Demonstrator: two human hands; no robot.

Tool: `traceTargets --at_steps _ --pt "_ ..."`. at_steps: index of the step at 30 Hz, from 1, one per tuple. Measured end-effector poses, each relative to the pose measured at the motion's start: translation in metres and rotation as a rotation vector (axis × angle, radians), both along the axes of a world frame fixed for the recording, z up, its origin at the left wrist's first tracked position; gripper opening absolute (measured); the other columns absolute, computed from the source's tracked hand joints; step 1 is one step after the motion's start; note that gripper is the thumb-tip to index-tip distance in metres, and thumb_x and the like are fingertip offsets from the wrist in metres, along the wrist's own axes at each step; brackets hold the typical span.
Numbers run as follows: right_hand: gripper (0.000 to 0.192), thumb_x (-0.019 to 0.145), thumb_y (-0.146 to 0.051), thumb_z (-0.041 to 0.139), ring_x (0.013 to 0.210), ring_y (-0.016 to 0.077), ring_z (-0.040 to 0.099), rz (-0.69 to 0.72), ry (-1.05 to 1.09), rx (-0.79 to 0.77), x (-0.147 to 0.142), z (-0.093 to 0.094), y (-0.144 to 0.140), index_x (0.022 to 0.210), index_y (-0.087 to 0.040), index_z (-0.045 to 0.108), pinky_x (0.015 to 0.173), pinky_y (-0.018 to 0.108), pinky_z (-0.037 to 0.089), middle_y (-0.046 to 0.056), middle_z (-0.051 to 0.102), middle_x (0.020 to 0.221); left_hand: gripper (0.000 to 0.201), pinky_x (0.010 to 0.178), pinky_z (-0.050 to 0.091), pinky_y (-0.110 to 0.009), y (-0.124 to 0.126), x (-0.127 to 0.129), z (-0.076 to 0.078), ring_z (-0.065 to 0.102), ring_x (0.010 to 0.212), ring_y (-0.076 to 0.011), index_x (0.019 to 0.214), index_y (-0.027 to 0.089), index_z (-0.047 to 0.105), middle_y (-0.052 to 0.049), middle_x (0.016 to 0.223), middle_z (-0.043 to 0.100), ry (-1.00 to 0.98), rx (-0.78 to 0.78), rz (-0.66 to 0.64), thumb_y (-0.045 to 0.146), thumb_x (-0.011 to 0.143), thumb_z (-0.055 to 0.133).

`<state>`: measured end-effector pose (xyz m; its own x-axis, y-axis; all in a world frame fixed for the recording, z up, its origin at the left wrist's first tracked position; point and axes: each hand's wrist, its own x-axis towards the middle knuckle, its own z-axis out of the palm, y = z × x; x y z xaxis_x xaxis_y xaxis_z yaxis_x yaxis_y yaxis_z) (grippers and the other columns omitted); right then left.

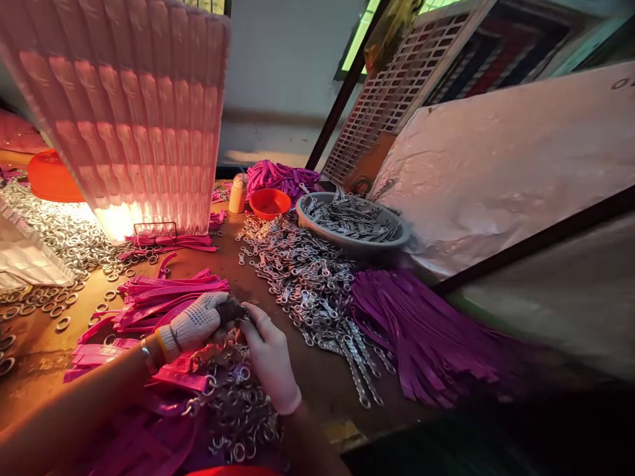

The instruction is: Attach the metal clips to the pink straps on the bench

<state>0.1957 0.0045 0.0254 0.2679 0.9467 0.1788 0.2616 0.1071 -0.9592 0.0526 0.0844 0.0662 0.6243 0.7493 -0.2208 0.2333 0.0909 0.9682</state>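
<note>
- At the far left, loose metal rings (59, 244) lie spread over the desk (44, 350), lit by a glowing pink ribbed panel (133, 119).
- Pink straps (169, 294) are heaped just behind the left hand (191, 327), which wears a dotted knit glove. Its fingers are curled tight on a small dark piece (229, 309); what that piece is cannot be told.
- The right hand (270, 360), in a thin pale glove, meets that piece with bent fingertips. Below it lies a tangle of ringed straps (233, 396).
- The straps look soft and light and the rings stiff and slippery, so the ring end is likely the surest hold.
- Further right lie metal clasps (307, 277), a grey bowl (391, 239) of them, and purple straps (421, 330).
</note>
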Motion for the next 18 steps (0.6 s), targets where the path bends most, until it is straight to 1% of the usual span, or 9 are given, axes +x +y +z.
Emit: traceTargets --at_steps 1,3,5,6,8,11,13,15,18 --pt "0.03 0.094 -0.031 0.053 0.103 0.0196 0.066 -0.002 -0.039 0.0 0.004 -0.003 0.001 0.119 -0.024 0.068 0.094 0.03 0.048 0.003 0.072 0.115 0.012 0.041 0.034 -0.021 0.006 0.0 -0.003 0.045 0.042 -0.0101 0.078 0.019 0.06 0.002 0.059 0.058 0.071 0.078 -0.031 0.024 0.082 0.049" --pt "0.026 0.094 -0.032 0.054 0.1 0.0203 0.067 -0.012 -0.106 -0.009 0.011 -0.008 0.003 0.113 -0.023 0.069 0.091 0.031 0.048 0.003 0.074 0.111 0.019 0.052 0.046 -0.023 0.026 0.0 -0.008 0.058 0.057 -0.0142 0.087 0.018 0.067 -0.001 0.071 0.068 0.284 0.335 -0.075 0.023 0.086 0.049" --pt "0.024 0.096 -0.035 0.053 0.098 0.0202 0.067 -0.014 -0.132 -0.023 0.016 -0.012 0.003 0.108 -0.022 0.07 0.088 0.03 0.048 0.004 0.074 0.106 0.025 0.075 0.053 -0.028 0.054 -0.002 -0.015 0.067 0.083 -0.0197 0.099 0.017 0.071 -0.005 0.092 0.075 0.505 0.592 -0.057 0.022 0.088 0.049" --pt "0.024 0.097 -0.035 0.052 0.097 0.0198 0.066 -0.007 -0.132 -0.023 0.017 -0.014 0.002 0.106 -0.022 0.069 0.088 0.03 0.048 0.004 0.073 0.105 0.028 0.085 0.052 -0.031 0.069 -0.002 -0.019 0.067 0.094 -0.0222 0.104 0.016 0.072 -0.008 0.099 0.075 0.576 0.65 -0.028 0.02 0.089 0.049" --pt "0.024 0.098 -0.035 0.05 0.098 0.0189 0.065 0.004 -0.121 -0.008 0.017 -0.015 0.0 0.107 -0.022 0.068 0.089 0.029 0.047 0.004 0.072 0.106 0.029 0.093 0.05 -0.037 0.093 -0.002 -0.027 0.066 0.103 -0.0267 0.106 0.013 0.072 -0.013 0.105 0.073 0.678 0.672 0.001 0.016 0.088 0.05" --pt "0.024 0.099 -0.034 0.05 0.101 0.0185 0.064 -0.006 -0.11 0.008 0.014 -0.016 -0.004 0.111 -0.022 0.067 0.092 0.029 0.046 0.004 0.071 0.109 0.028 0.091 0.05 -0.04 0.109 0.002 -0.042 0.068 0.099 -0.0297 0.102 0.012 0.074 -0.017 0.105 0.072 0.799 0.673 -0.025 0.009 0.082 0.054" --pt "0.022 0.099 -0.032 0.05 0.098 0.0179 0.064 0.019 -0.097 -0.008 0.012 -0.016 -0.007 0.108 -0.022 0.068 0.088 0.027 0.047 0.003 0.071 0.106 0.031 0.092 0.05 -0.04 0.109 0.004 -0.051 0.068 0.099 -0.0291 0.105 0.013 0.073 -0.018 0.11 0.07 0.832 0.676 -0.039 0.006 0.08 0.055" --pt "0.02 0.099 -0.031 0.051 0.093 0.017 0.065 0.072 -0.077 -0.02 0.01 -0.014 -0.01 0.106 -0.023 0.068 0.083 0.026 0.048 0.001 0.072 0.102 0.035 0.094 0.049 -0.04 0.104 0.006 -0.055 0.066 0.102 -0.0286 0.11 0.014 0.071 -0.019 0.12 0.066 0.821 0.683 -0.028 0.006 0.082 0.053" --pt "0.02 0.099 -0.03 0.051 0.09 0.0157 0.065 0.138 -0.069 0.005 0.006 -0.009 -0.013 0.108 -0.024 0.068 0.081 0.024 0.048 0.0 0.072 0.099 0.031 0.093 0.049 -0.041 0.094 0.005 -0.049 0.065 0.102 -0.0284 0.107 0.014 0.071 -0.018 0.121 0.065 0.741 0.664 0.01 0.007 0.082 0.053"
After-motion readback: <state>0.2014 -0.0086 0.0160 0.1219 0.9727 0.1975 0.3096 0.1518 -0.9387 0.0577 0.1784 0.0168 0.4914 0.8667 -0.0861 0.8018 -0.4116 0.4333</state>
